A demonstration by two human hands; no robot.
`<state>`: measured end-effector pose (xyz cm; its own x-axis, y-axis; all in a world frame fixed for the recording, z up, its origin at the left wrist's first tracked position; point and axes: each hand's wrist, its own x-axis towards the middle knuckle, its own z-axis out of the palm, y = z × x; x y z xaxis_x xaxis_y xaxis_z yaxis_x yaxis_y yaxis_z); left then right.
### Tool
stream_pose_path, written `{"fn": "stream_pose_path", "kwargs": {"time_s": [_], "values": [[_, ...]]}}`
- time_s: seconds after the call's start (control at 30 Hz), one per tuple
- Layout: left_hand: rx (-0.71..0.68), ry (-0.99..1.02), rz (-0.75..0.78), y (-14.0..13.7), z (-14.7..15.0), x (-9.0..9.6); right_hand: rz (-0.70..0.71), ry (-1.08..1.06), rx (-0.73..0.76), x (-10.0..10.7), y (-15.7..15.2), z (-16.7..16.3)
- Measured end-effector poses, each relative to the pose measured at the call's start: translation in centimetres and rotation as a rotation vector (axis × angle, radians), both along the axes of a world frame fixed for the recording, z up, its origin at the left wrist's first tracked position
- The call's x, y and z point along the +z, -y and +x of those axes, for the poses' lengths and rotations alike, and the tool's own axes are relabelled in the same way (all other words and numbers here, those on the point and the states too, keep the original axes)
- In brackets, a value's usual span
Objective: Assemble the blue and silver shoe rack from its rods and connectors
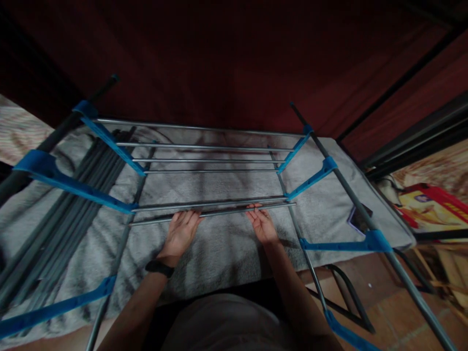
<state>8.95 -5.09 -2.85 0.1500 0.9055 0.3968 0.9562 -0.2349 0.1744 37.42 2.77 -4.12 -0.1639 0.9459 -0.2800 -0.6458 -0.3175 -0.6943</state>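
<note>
A thin metal rod (223,212) lies across in front of me, with both hands on it. My left hand (184,228) curls its fingers over the rod left of its middle; a dark wristband sits on that wrist. Palm turned up, my right hand (262,222) pinches the same rod further right. Just behind it, another crossbar (234,201) spans between the blue brackets (91,192) of a rack frame. Several more crossbars (204,146) join the brackets beyond. Dark grey poles (347,187) carry the brackets on both sides. Whether the held rod's ends touch a bracket I cannot tell.
Grey fabric (215,263) covers the surface under the rack. Several loose grey tubes (69,219) lie in a bundle at the left. A red and yellow package (435,207) is at the far right. Dark red fabric (226,63) hangs behind. Tiled floor (405,307) shows at lower right.
</note>
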Motion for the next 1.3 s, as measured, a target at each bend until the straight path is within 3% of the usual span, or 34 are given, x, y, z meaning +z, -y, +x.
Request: {"fn": "stream_pose_path", "kwargs": {"time_s": [0.63,1.3], "values": [[0.035,-0.051,0.026,-0.1,0.0,0.4,-0.009,0.009,0.033,1.1,0.1,-0.1],[0.071,-0.042,0.019,-0.2,0.0,0.0,0.021,-0.041,0.03,0.6,-0.1,0.0]]}}
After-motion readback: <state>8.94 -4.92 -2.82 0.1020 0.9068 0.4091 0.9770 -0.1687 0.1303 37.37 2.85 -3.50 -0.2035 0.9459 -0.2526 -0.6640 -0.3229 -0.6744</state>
